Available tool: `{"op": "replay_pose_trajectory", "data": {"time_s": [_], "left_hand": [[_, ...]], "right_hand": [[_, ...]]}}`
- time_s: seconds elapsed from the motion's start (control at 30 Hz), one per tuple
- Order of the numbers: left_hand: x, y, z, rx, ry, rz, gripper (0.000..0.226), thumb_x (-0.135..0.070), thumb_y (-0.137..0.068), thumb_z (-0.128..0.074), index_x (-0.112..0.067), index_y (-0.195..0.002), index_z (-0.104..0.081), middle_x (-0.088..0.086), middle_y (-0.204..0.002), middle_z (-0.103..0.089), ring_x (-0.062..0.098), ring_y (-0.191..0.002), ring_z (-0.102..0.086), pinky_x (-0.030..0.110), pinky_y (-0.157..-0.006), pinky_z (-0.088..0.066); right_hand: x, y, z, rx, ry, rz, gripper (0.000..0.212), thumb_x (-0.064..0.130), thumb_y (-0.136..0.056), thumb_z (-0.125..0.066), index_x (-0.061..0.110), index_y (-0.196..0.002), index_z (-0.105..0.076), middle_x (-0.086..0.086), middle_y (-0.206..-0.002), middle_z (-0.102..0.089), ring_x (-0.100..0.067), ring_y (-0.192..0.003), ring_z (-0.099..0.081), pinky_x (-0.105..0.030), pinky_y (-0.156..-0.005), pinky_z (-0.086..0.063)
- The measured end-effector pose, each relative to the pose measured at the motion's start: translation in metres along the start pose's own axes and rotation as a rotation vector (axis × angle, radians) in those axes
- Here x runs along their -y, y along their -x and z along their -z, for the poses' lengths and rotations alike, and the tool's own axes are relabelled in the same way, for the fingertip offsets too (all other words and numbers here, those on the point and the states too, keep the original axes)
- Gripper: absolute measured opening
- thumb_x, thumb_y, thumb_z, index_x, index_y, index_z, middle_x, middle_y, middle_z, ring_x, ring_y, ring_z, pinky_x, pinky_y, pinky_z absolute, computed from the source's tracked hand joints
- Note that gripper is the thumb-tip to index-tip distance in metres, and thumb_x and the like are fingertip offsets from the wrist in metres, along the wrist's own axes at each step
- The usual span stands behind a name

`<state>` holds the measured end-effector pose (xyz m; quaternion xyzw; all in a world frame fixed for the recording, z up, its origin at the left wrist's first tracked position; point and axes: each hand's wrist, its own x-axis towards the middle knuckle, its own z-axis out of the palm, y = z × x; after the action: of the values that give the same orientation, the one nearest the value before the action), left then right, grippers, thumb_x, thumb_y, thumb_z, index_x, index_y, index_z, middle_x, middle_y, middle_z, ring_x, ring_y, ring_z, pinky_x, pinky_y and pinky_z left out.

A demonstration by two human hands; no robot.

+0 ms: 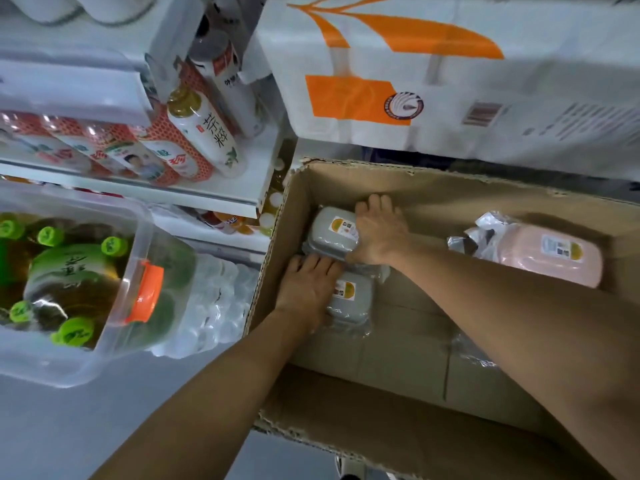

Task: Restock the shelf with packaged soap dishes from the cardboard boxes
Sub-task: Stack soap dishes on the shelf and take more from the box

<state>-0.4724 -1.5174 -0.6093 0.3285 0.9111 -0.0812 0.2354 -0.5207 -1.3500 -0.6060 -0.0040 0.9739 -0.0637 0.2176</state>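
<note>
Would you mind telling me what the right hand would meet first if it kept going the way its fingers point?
Probably the cardboard box's far wall; the right hand points up-left toward it, though depth is unclear.

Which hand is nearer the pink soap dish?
Right. The right hand rests on a grey soap dish left of the pink soap dish; the left hand lies farther left, on another grey one.
</note>
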Motion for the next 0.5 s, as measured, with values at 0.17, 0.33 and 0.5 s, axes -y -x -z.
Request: {"op": "replay_pose_trajectory", "data": {"time_s": [0.17, 0.33, 0.5], "left_hand": [[-0.01, 0.038, 0.025, -0.107, 0.207, 0.074, 0.094, -0.052, -0.071, -0.079, -0.031, -0.146, -0.027, -0.007, -0.143, -0.036, 0.018, -0.134, -0.029, 0.036, -0.113, -0.022], [-0.021, 0.086, 0.08, -0.171, 0.368, 0.124, 0.092, -0.053, -0.071, -0.078, -0.032, -0.146, -0.028, -0.008, -0.143, -0.034, 0.018, -0.133, -0.028, 0.036, -0.111, -0.026], [-0.022, 0.126, 0.152, -0.348, 0.408, 0.052, 0.094, -0.051, -0.062, -0.079, -0.028, -0.143, -0.038, -0.005, -0.137, -0.042, 0.019, -0.128, -0.034, 0.034, -0.1, -0.032]], "right_hand": [[-0.017, 0.052, 0.035, -0.089, -0.131, -0.076, 0.084, 0.056, -0.065, -0.078, 0.015, -0.127, -0.038, -0.007, -0.123, -0.046, -0.027, -0.113, -0.043, -0.039, -0.094, -0.036], [-0.041, 0.135, 0.098, -0.214, -0.181, -0.146, 0.08, 0.052, -0.067, -0.076, 0.016, -0.129, -0.04, -0.007, -0.126, -0.046, -0.027, -0.117, -0.043, -0.038, -0.095, -0.032], [-0.045, 0.211, 0.165, -0.3, -0.262, -0.241, 0.081, 0.05, -0.068, -0.072, 0.018, -0.134, -0.04, -0.008, -0.128, -0.047, -0.028, -0.12, -0.041, -0.038, -0.095, -0.033]]}}
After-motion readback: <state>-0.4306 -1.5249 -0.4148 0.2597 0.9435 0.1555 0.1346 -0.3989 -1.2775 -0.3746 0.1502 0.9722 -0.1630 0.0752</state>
